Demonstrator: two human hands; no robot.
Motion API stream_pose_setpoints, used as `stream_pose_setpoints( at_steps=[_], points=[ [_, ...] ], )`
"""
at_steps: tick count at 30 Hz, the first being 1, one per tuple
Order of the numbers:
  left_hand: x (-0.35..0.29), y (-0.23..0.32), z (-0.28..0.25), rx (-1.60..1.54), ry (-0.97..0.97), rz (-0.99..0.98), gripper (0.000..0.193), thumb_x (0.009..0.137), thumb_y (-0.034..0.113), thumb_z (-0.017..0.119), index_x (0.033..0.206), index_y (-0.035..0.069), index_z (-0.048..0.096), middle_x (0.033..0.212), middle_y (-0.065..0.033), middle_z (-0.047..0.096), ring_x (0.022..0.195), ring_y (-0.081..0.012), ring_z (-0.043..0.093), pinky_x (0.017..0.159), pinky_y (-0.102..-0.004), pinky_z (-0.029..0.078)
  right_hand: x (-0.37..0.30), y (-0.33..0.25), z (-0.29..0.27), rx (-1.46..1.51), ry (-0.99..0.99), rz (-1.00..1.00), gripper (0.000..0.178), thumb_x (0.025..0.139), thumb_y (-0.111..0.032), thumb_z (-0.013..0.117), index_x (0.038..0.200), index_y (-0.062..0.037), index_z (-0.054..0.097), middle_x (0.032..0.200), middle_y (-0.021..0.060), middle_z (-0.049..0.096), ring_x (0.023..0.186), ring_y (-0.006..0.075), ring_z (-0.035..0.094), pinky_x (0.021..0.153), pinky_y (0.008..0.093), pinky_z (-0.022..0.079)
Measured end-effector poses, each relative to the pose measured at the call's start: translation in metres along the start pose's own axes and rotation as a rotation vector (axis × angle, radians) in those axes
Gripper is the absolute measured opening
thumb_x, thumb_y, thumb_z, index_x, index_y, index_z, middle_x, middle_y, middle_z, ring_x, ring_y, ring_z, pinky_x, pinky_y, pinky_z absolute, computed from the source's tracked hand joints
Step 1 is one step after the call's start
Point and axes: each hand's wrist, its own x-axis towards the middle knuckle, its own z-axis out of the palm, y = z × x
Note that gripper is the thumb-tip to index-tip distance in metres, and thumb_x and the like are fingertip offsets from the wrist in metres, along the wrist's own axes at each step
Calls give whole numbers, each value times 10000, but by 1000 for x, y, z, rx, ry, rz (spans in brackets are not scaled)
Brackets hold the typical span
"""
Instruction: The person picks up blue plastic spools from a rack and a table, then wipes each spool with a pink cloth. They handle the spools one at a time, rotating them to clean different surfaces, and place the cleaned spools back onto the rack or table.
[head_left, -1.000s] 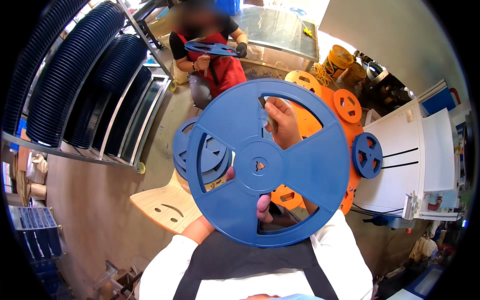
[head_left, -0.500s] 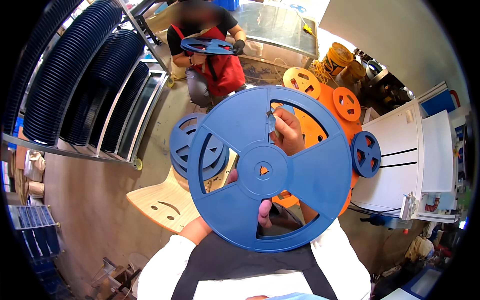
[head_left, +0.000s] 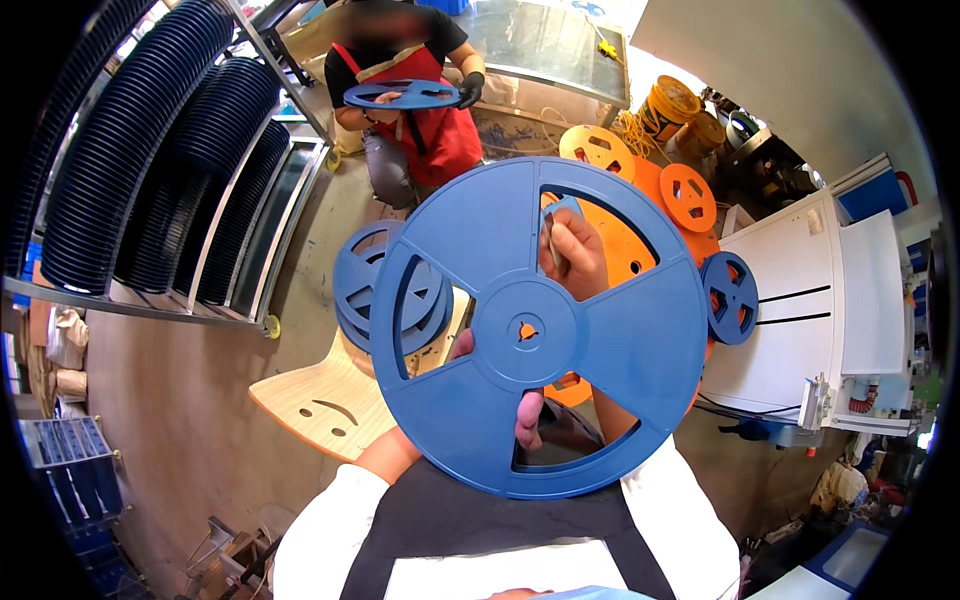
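Observation:
A large blue plastic reel [head_left: 640, 350], with a round hub and three cut-out windows, stands tilted up in front of me. My left hand [head_left: 530, 420] grips it from behind; its fingers show through the lower and left windows, and the palm is hidden. My right hand [head_left: 575, 255] is closed in a fist, seen through the upper right window. Pinched in it is a small flat blue-grey piece [head_left: 562, 205], mostly covered by the fingers, so its kind cannot be told. It is close to the window's left edge.
Blue reels [head_left: 370, 285] lie stacked on a wooden chair [head_left: 320, 400]. Orange reels [head_left: 687, 198] and a smaller blue reel [head_left: 732, 297] are at the right. Across from me a person [head_left: 405, 130] holds a blue disc. A rack [head_left: 205, 290] of dark discs stands left.
My right hand has turned into a tighter fist, and the small piece has shifted up and right in the window. The view has shifted slightly; the reel stays in my left hand.

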Motion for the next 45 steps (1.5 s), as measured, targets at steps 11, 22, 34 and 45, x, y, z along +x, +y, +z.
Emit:
stream_pose_setpoints(
  at_steps=[11, 22, 34, 45],
  points=[
    [-6, -2, 11, -104, 89, 118, 632, 900, 555, 499, 1349, 111, 460, 1099, -253, 601, 924, -343, 592, 842, -412, 430, -18, 15, -19, 21, 115, 187, 217, 949, -252, 544, 808, -89, 515, 587, -17, 441, 503, 49, 398, 442, 191, 323],
    [-154, 103, -17, 1204, 1726, 619, 688, 882, 343, 580, 1462, 131, 277, 1239, -196, 548, 1086, -305, 563, 915, -384, 473, -148, 139, -134, -140, 869, 686, 203, 963, -255, 520, 836, -97, 532, 591, -2, 515, 435, 78, 455, 395, 203, 362],
    [-178, 253, -243, 1470, 2755, -83, 1016, 728, 565, 633, 1519, 247, 82, 1371, -193, 454, 1329, -300, 350, 1102, -449, 217, -158, 201, -161, -352, 830, 827, 174, 961, -234, 540, 852, -99, 535, 631, 20, 554, 468, 84, 481, 430, 207, 382],
    [-172, 217, -256, 1380, 2800, -132, 1028, 666, 304, 626, 1519, 216, 60, 1349, -184, 480, 1258, -297, 442, 1116, -379, 213, -34, 250, -250, -556, 1271, 317, 165, 931, -154, 578, 968, -46, 459, 819, 74, 560, 606, 128, 525, 586, 277, 471]
  ],
)
